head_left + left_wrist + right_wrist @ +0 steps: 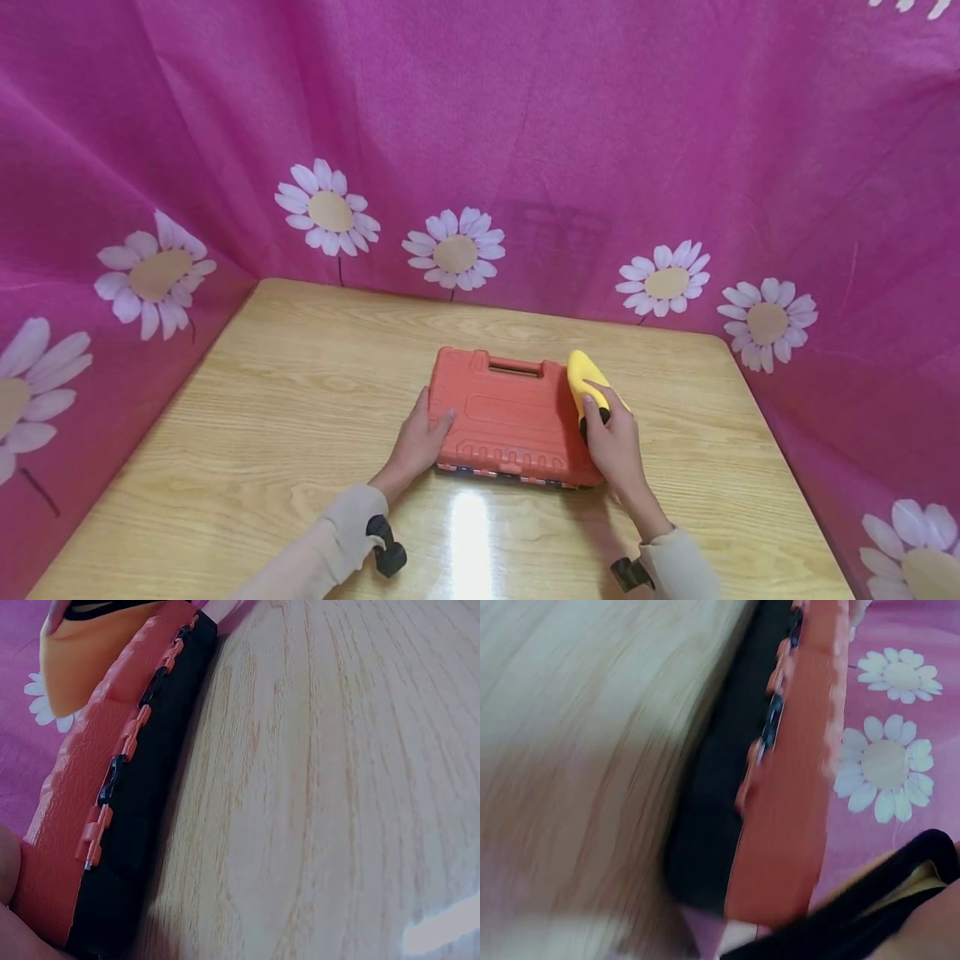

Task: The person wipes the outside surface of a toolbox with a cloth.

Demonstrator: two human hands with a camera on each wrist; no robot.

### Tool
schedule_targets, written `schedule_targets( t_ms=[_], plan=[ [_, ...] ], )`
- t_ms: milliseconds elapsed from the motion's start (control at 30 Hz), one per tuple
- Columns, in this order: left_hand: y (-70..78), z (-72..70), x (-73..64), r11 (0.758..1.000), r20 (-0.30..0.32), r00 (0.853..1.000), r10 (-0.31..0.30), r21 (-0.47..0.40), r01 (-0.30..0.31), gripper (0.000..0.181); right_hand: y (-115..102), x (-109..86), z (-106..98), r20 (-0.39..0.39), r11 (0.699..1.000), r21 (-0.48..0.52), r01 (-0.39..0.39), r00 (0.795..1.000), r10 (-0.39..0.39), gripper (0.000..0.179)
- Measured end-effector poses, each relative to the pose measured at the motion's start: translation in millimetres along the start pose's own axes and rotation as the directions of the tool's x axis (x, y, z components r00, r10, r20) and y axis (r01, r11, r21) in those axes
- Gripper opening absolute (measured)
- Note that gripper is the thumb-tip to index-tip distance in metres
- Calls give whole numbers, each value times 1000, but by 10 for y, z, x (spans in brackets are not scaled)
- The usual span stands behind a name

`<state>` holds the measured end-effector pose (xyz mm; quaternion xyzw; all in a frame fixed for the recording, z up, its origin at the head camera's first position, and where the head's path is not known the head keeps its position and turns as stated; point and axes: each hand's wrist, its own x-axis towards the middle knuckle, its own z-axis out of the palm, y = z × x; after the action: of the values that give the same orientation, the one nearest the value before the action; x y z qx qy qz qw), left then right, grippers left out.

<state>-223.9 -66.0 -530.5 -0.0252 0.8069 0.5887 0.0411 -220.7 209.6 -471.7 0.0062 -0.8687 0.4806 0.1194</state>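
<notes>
A red plastic carrying case (517, 408) with a black lower half (120, 892) lies in front of me, its handle at the far side and its hinges toward me. My left hand (417, 437) grips its left edge, thumb on top of the lid. My right hand (617, 446) is at the case's right edge and pinches a yellow item (585, 375) with a black-edged opening (922, 855), thumb on the near side. That item overlaps the case's far right corner in the head view. Its exact kind I cannot tell.
The light wooden table (300, 400) reaches to a pink cloth backdrop (450, 125) printed with white daisies, behind and at both sides. A bright light reflection (470, 542) shows on the wood near me.
</notes>
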Motion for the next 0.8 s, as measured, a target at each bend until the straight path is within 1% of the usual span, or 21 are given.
schedule_targets(
  t_ms=[100,167,267,400,467,567,700,800],
  plan=[
    [-1,3,1,1000,0,1000,7,-2,-7,70,-40,37,105,-26,999,27,26,999,-26,31],
    [-2,5,2,1000,-2,1000,4,1,-4,70,-66,62,173,-27,998,42,56,998,-55,30],
    [-8,4,7,1000,-4,1000,1,0,-1,71,-111,95,287,-17,992,53,113,994,-112,30],
    [-11,-6,13,1000,-7,1000,-4,2,4,71,-188,138,470,20,980,82,182,983,-184,30],
    [-12,-10,15,1000,-7,1000,-3,3,3,71,-241,152,568,52,973,93,212,975,-218,30],
    [-10,-12,13,1000,-5,1000,-4,-2,4,71,-333,158,717,124,970,82,227,964,-236,31],
    [-10,-8,18,1000,-5,1000,4,-2,-4,70,-458,161,899,237,979,43,201,950,-205,32],
    [-16,-2,32,1000,-10,1000,26,-4,-26,67,-533,179,1022,309,979,37,201,929,-203,33]
  ],
)
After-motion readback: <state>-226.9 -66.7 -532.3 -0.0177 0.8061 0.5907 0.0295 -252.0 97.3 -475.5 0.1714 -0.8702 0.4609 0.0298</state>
